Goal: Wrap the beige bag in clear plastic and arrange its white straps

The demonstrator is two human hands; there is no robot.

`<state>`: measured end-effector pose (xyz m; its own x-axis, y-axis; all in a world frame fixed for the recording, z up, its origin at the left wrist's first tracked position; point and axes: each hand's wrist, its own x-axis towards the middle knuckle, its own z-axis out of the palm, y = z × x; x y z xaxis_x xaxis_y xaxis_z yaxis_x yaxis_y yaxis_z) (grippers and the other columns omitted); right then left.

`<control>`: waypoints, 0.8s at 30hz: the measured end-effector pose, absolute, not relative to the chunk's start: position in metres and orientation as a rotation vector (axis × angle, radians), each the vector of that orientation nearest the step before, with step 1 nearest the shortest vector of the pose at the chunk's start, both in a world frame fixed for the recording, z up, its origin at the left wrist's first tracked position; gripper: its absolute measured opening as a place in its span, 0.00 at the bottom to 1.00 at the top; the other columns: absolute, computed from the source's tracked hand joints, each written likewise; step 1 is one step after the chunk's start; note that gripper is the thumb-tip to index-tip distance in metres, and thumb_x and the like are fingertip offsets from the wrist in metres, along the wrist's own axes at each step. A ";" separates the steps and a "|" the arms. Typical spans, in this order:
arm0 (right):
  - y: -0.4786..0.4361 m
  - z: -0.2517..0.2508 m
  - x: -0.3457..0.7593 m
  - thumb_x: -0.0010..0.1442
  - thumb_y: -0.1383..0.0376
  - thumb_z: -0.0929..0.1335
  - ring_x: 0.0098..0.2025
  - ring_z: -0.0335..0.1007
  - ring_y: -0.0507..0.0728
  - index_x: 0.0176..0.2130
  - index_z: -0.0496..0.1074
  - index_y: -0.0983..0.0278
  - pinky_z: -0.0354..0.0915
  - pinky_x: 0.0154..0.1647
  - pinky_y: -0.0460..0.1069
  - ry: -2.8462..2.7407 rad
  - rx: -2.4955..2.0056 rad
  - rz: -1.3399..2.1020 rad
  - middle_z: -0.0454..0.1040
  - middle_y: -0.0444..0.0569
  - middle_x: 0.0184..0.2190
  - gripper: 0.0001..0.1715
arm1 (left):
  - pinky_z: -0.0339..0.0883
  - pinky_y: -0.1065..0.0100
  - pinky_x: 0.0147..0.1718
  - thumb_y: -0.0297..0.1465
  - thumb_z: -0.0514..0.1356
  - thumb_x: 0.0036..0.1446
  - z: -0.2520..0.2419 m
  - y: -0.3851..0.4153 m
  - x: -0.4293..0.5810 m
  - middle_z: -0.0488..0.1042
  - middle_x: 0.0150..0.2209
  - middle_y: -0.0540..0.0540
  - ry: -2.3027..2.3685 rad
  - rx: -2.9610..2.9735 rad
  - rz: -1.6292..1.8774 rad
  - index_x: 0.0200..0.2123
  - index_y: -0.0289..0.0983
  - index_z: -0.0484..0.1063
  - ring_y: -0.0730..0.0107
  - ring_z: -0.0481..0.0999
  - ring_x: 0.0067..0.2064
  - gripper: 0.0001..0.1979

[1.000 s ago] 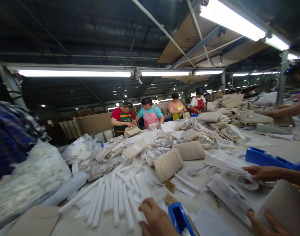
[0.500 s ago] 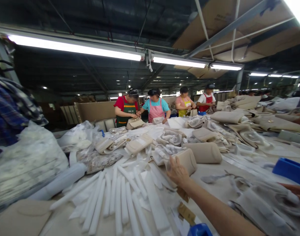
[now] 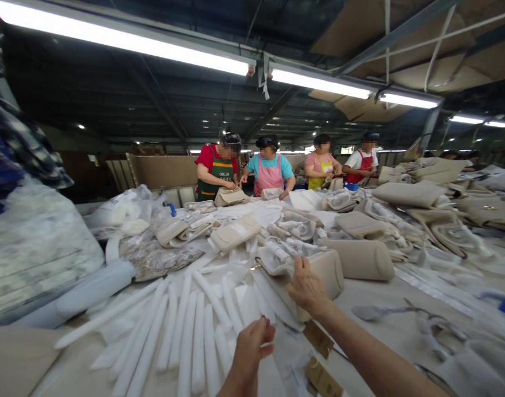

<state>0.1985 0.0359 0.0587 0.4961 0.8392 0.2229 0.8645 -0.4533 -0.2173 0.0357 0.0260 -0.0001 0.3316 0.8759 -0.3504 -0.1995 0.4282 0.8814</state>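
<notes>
Just right of frame centre, the right hand (image 3: 308,286) clasps the near end of a beige padded fabric bag (image 3: 330,271) lying on the pale worktable (image 3: 360,289). At lower centre, the left hand (image 3: 250,347) hovers loosely curled over white rolled paper tubes (image 3: 186,342). At the left edge, a clear plastic sack (image 3: 37,248) holds white wadding.

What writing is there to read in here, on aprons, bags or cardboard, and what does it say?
White lettering on the green apron: too blurred to read.
Cardboard tags below the right hand on the beige bag: no print visible.
Nothing else bears legible words, numbers or signs.
</notes>
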 end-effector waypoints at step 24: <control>-0.004 0.050 0.227 0.48 0.73 0.61 0.50 0.68 0.69 0.66 0.38 0.72 0.65 0.49 0.62 -1.517 -2.276 -0.022 0.56 0.65 0.61 0.50 | 0.72 0.64 0.34 0.32 0.57 0.60 -0.017 0.110 0.181 0.72 0.38 0.46 0.733 0.132 0.759 0.42 0.32 0.69 0.70 0.74 0.36 0.10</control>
<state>0.2273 -0.0042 0.0498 0.4096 0.8823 0.2320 0.8887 -0.3284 -0.3199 0.1814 0.1098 -0.0174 0.4938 0.6682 -0.5565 -0.5801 0.7299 0.3616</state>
